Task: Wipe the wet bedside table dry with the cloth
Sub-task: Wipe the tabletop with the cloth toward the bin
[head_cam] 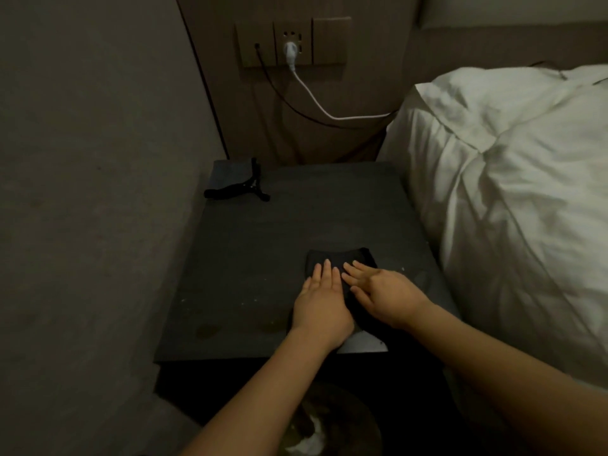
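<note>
From the head view, both hands lie flat and open on the dark cloth point(339, 260), which sits on the near right part of the bedside table point(263, 258); the left hand point(320, 302) presses palm down with fingers together, and the right hand point(383, 296) lies beside it, fingers spread and angled across toward the left, neither one gripping the fabric; a pale corner point(365, 343) shows under the wrists at the table's front edge, though whether it belongs to the cloth or lies beneath it is unclear; a small black item with a strap point(237, 189) rests at the far left corner, well apart from the hands, and white bedding point(510, 192) rises just beside the table's right edge; to wipe well, I judge the palms should keep even pressure and push the cloth in overlapping passes toward the darker patches point(207, 330) near the front left, which look like remaining wet, steering clear of the strapped item; the room is dim, so the wet areas are hard to separate from shadow, the near part of the cloth is covered by the hands, and what lies on the floor below the table cannot be made out
</note>
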A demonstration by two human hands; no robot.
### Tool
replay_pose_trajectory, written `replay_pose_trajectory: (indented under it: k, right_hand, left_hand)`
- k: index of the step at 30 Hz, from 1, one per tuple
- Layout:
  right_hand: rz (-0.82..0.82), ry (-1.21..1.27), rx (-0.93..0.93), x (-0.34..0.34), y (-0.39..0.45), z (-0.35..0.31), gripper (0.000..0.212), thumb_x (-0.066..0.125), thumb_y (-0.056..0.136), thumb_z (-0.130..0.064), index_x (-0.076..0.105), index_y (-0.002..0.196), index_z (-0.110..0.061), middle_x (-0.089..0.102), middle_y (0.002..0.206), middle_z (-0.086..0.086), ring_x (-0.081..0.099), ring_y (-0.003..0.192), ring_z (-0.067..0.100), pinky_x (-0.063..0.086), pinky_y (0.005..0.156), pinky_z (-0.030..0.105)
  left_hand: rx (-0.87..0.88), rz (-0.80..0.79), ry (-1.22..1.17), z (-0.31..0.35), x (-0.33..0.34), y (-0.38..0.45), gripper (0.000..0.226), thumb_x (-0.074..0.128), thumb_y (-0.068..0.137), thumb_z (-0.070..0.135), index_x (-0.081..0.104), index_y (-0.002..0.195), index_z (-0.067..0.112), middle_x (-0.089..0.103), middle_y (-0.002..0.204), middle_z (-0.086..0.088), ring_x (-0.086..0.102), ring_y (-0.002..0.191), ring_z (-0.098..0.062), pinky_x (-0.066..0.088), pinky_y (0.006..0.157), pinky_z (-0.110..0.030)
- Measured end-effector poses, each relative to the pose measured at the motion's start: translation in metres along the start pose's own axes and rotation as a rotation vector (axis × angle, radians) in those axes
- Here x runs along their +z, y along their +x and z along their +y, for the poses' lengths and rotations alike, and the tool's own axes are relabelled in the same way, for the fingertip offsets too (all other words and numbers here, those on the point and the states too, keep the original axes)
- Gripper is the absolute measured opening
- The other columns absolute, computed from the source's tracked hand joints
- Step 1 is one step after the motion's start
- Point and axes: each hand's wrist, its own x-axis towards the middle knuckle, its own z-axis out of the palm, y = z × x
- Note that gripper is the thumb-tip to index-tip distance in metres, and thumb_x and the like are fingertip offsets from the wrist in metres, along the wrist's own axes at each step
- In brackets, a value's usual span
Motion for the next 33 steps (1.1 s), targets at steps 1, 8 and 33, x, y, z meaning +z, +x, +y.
replay_pose_trajectory:
  k: [1, 8, 33]
  right_hand:
    - [0.003, 0.0, 0.013, -0.001, -0.002, 0.006, 0.044, 0.032, 0.099, -0.026, 0.033, 0.142, -0.018, 0.025, 0.154, -0.003, 0.019, 0.143, 0.008, 0.019, 0.115, 0.025]
    - [0.069, 0.012, 0.108, -0.004, -0.014, 0.04, 0.043, 0.037, 0.097, -0.022, 0.037, 0.139, -0.016, 0.03, 0.152, 0.0, 0.023, 0.142, 0.011, 0.02, 0.113, 0.023]
    - [0.18, 0.035, 0.365, 0.001, -0.05, 0.059, 0.038, 0.038, 0.097, -0.018, 0.046, 0.134, -0.016, 0.039, 0.147, 0.004, 0.032, 0.138, 0.014, 0.034, 0.106, 0.029]
  left_hand:
    - [0.01, -0.001, 0.002, 0.005, 0.0, 0.004, 0.071, 0.036, 0.095, 0.024, -0.003, 0.151, 0.006, -0.011, 0.16, -0.011, -0.008, 0.148, -0.022, 0.001, 0.119, -0.034]
    - [0.067, 0.02, 0.007, 0.037, 0.005, 0.03, 0.071, 0.037, 0.094, 0.025, -0.001, 0.151, 0.004, -0.008, 0.16, -0.011, -0.005, 0.148, -0.023, 0.003, 0.12, -0.034]
    - [0.197, 0.055, 0.01, 0.08, 0.02, 0.037, 0.075, 0.042, 0.091, 0.024, 0.002, 0.151, 0.003, -0.005, 0.16, -0.011, -0.004, 0.148, -0.022, 0.002, 0.119, -0.034]
